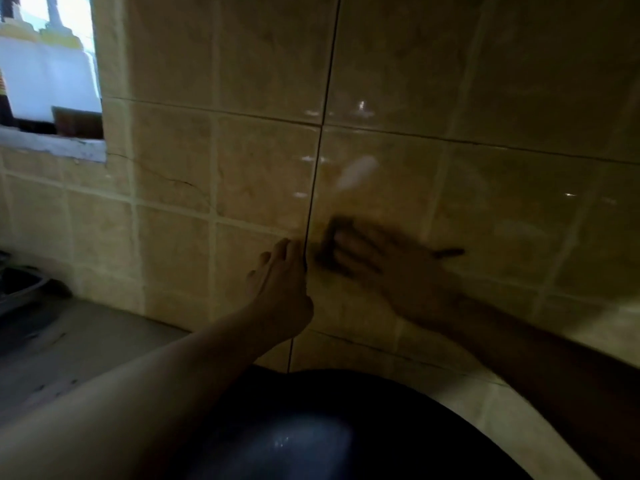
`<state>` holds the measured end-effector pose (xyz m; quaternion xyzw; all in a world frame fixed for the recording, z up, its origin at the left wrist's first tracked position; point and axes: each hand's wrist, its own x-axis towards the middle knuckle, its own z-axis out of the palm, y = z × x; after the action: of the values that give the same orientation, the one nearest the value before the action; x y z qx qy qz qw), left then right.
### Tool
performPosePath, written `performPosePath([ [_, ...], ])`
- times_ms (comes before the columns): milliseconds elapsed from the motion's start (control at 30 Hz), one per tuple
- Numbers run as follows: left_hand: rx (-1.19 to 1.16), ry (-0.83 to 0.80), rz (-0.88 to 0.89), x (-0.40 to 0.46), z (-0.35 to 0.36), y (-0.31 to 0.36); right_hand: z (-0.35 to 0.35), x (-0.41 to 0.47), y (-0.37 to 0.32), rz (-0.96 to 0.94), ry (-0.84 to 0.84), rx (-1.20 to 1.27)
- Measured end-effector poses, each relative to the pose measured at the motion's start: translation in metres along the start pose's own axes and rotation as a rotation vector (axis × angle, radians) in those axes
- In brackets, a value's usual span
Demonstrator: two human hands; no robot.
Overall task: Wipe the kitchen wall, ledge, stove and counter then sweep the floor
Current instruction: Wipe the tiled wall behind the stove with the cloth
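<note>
**Wiping the tiled wall above the worktop**

At the far left we see a window opening [48, 64] with pale containers [41, 74] standing in it, and below it a grey ledge [52, 145], which we judge not yet reached by the wiping. Under that, at the frame edge, sits a dark metal rim [20, 285] (too little of it shows for us to say whether it is a basin or part of the stove). The grey worktop [86, 341] runs along the foot of the wall.

Moving rightward, our left hand [280, 289] reaches up to the tiled wall [242, 161], its fingers [277, 254] straight and close together, the tips touching the tile just beside a dark vertical joint. It holds nothing; we take it to be steadying us as we lean in.

Just to the right, across that joint, our right hand [381, 261] is blurred and in shadow. Its fingers lie over a dark cloth or pad [329, 247], pressing it flat against the tile, though the blur keeps us from telling how tightly they curl on it. A wet sheen on the tiles above suggests the wall is the part in hand, with ledge, stove, worktop and floor to follow.

Below, between the arms, a dark rounded pan [311, 438] fills the foreground, so reaching over it without brushing it calls for care.
</note>
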<state>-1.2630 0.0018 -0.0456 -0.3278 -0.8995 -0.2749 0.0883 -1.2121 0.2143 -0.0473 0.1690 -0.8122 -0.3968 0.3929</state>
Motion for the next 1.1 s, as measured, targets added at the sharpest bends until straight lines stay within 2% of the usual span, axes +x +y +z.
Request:
performPosePath([
  [67, -0.005, -0.01, -0.013, -0.006, 0.006, 0.005, 0.004, -0.036, -0.019, -0.139, -0.105, 0.036],
  [167, 0.011, 0.003, -0.012, -0.011, 0.01, 0.014, -0.004, -0.054, -0.011, -0.155, -0.137, 0.059],
  [233, 0.013, 0.0, 0.01, -0.012, 0.012, 0.023, -0.016, -0.047, 0.012, -0.073, -0.105, 0.018],
  [367, 0.014, 0.024, 0.056, -0.011, 0.017, 0.05, -0.052, -0.021, 0.077, 0.242, 0.05, -0.081],
  [467, 0.017, 0.025, 0.051, -0.011, 0.027, 0.066, -0.056, -0.027, 0.082, 0.318, 0.098, -0.131],
  [567, 0.056, -0.001, 0.04, -0.02, 0.046, 0.078, -0.038, -0.073, 0.044, 0.202, 0.066, -0.039],
  [667, 0.105, -0.004, 0.047, -0.03, 0.056, 0.085, -0.03, -0.125, 0.016, -0.062, -0.131, 0.007],
  [733, 0.082, 0.008, 0.073, -0.034, 0.061, 0.098, -0.036, -0.145, 0.022, -0.112, -0.194, 0.022],
  [800, 0.081, 0.028, 0.101, -0.037, 0.064, 0.115, -0.047, -0.149, 0.039, -0.048, -0.162, 0.008],
  [1000, 0.062, 0.083, 0.106, -0.024, 0.071, 0.159, -0.08, -0.142, 0.127, 0.324, 0.029, -0.128],
  [1067, 0.042, 0.09, 0.096, -0.026, 0.079, 0.17, -0.082, -0.156, 0.127, 0.408, 0.098, -0.14],
  [1100, 0.042, 0.102, 0.097, -0.029, 0.083, 0.173, -0.08, -0.17, 0.119, 0.388, 0.103, -0.104],
])
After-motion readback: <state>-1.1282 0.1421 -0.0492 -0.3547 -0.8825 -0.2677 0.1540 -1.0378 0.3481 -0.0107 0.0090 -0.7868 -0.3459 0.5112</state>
